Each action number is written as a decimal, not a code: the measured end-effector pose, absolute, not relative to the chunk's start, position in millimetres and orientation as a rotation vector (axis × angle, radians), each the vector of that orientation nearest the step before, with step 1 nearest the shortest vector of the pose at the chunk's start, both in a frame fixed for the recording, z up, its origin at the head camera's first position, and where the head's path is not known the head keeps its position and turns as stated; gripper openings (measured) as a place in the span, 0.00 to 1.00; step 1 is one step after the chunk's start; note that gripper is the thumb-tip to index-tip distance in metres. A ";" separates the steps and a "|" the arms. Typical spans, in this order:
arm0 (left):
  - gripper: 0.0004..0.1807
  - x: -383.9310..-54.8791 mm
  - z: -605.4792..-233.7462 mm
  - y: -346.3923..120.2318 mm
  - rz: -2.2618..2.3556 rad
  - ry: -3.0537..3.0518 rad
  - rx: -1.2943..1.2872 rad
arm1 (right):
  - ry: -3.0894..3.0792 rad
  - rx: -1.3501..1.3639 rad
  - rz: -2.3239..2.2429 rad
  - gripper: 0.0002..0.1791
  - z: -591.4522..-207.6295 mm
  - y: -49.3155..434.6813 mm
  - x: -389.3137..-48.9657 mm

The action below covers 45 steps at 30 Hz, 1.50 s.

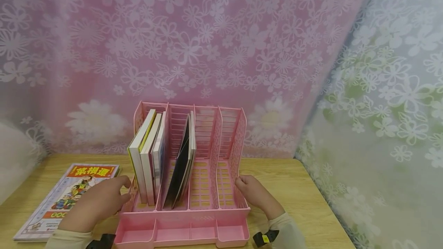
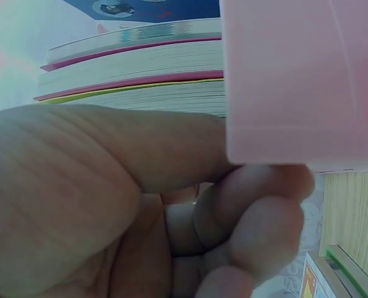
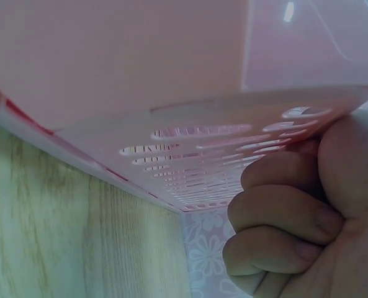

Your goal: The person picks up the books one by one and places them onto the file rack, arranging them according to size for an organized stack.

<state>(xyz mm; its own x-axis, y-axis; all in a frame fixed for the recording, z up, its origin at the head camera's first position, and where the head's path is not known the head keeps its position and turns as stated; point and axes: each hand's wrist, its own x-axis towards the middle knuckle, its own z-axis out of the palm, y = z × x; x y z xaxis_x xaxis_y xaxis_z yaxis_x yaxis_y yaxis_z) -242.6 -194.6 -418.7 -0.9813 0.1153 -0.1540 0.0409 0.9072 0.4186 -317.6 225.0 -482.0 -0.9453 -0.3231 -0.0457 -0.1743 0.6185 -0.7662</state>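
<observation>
A pink plastic book rack (image 1: 185, 215) with upright dividers and a front tray stands on the table. My left hand (image 1: 98, 203) grips its left side wall near the front, thumb on the inner side and curled fingers outside, as the left wrist view shows. Across from it, my right hand (image 1: 255, 192) holds the slotted right side wall, fingers curled against the outside. Several thick books (image 1: 147, 164) lean in the leftmost compartment. A black book (image 1: 179, 174) and thinner pale ones (image 1: 190, 153) tilt in the second compartment.
On the table's left lies a colourful illustrated book (image 1: 70, 199) with a red title band, partly behind my left hand. The wooden table (image 1: 290, 191) ends at a pink floral curtain (image 1: 194, 49) behind and a pale floral one (image 1: 384, 126) on the right.
</observation>
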 end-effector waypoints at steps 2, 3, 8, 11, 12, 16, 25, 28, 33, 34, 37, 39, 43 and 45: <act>0.16 -241.2 -417.8 -194.3 0.638 2.894 0.122 | 2.669 -0.408 -1.230 0.23 -482.0 225.0 -317.5; 0.16 -240.4 -417.8 -194.4 0.644 2.892 0.125 | 2.673 -0.405 -1.229 0.23 -482.0 225.1 -317.1; 0.15 -239.6 -415.6 -193.3 0.688 2.872 0.108 | 2.672 -0.389 -1.240 0.23 -481.2 225.4 -315.8; 0.15 -239.9 -414.7 -192.9 0.717 2.849 0.089 | 2.680 -0.388 -1.230 0.23 -480.1 225.0 -314.9; 0.15 -240.0 -414.6 -192.8 0.722 2.844 0.086 | 2.688 -0.388 -1.221 0.23 -479.8 224.8 -314.6; 0.14 -240.7 -415.0 -192.6 0.697 2.852 0.094 | 2.724 -0.382 -1.187 0.22 -478.9 224.0 -314.2; 0.15 -243.9 -416.8 -193.1 0.670 2.860 0.093 | 2.742 -0.407 -1.167 0.22 -478.8 223.9 -313.1; 0.14 -243.8 -416.9 -193.3 0.690 2.851 0.086 | 2.745 -0.411 -1.164 0.21 -478.9 223.5 -313.3; 0.13 -243.1 -418.7 -194.1 0.705 2.846 0.084 | 2.731 -0.411 -1.175 0.21 -479.1 223.1 -313.5; 0.13 -243.1 -419.2 -194.2 0.708 2.845 0.084 | 2.729 -0.416 -1.175 0.22 -479.2 223.3 -313.5; 0.13 -243.1 -420.3 -194.3 0.703 2.842 0.081 | 2.726 -0.428 -1.171 0.22 -479.4 223.7 -313.6; 0.13 -243.5 -420.6 -194.2 0.696 2.847 0.083 | 2.732 -0.428 -1.161 0.22 -479.2 223.7 -313.9; 0.13 -244.0 -421.2 -194.2 0.694 2.848 0.082 | 2.747 -0.414 -1.139 0.23 -478.1 223.1 -314.0; 0.13 -244.3 -421.2 -194.2 0.699 2.848 0.086 | 2.753 -0.409 -1.131 0.23 -477.4 222.6 -313.4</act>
